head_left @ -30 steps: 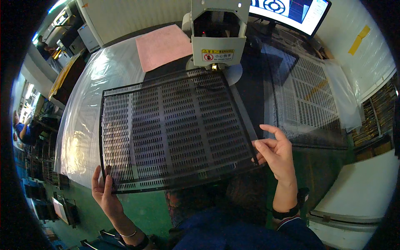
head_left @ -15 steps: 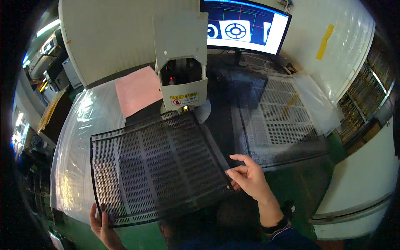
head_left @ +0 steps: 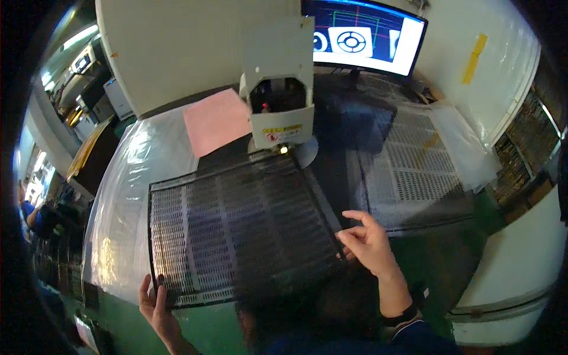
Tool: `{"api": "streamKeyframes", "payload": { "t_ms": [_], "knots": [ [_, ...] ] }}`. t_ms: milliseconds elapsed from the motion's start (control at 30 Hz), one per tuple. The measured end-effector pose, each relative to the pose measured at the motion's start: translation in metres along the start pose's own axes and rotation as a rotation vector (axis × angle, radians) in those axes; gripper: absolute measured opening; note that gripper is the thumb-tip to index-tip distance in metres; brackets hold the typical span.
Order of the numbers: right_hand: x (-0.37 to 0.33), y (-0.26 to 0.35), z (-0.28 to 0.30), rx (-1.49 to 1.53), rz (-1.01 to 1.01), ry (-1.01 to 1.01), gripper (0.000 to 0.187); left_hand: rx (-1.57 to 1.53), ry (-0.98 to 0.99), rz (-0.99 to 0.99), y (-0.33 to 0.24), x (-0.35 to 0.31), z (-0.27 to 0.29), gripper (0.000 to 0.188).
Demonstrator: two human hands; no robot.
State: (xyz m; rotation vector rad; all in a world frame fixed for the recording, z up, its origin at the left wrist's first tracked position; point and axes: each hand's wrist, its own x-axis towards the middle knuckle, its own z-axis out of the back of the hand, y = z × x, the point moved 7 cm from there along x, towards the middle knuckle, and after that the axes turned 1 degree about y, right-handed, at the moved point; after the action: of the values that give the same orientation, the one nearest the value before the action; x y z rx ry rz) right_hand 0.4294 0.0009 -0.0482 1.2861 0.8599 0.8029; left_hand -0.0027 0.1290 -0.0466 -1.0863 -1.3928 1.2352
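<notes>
The left hand [head_left: 157, 310] pinches the near left corner of a dark slotted sheet [head_left: 236, 231], while the right hand [head_left: 368, 247] grips its near right corner, forefinger raised clear. The sheet's far edge reaches the small light [head_left: 284, 150] beneath the pale machine [head_left: 283, 126], so bringing it there looks done, letting go not yet. Beyond, a monitor [head_left: 408, 47] shows a ringed mark, and another slotted panel [head_left: 420, 186] lies on the table [head_left: 336, 148] to the right, whether finished or waiting I cannot tell.
</notes>
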Motion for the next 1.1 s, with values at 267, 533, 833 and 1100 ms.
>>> {"api": "streamKeyframes", "payload": {
  "t_ms": [267, 533, 833, 1100],
  "knots": [
    [-0.04, -0.006, -0.025, 0.314, -0.185, 0.324, 0.05, 0.081, 0.054, -0.054, 0.006, -0.012, 0.049, 0.039],
    [-0.071, -0.041, -0.063, 0.4, -0.144, 0.439, 0.033, -0.115, -0.098, -0.112, 0.019, -0.029, 0.091, 0.035],
    [-0.081, -0.011, -0.047, 0.188, 0.113, 0.367, 0.031, -0.187, -0.114, -0.144, 0.011, -0.031, 0.093, 0.039],
    [-0.077, -0.01, -0.041, 0.118, 0.209, 0.336, 0.029, -0.262, 0.061, -0.313, 0.015, -0.022, 0.104, 0.04]
  ]
}}
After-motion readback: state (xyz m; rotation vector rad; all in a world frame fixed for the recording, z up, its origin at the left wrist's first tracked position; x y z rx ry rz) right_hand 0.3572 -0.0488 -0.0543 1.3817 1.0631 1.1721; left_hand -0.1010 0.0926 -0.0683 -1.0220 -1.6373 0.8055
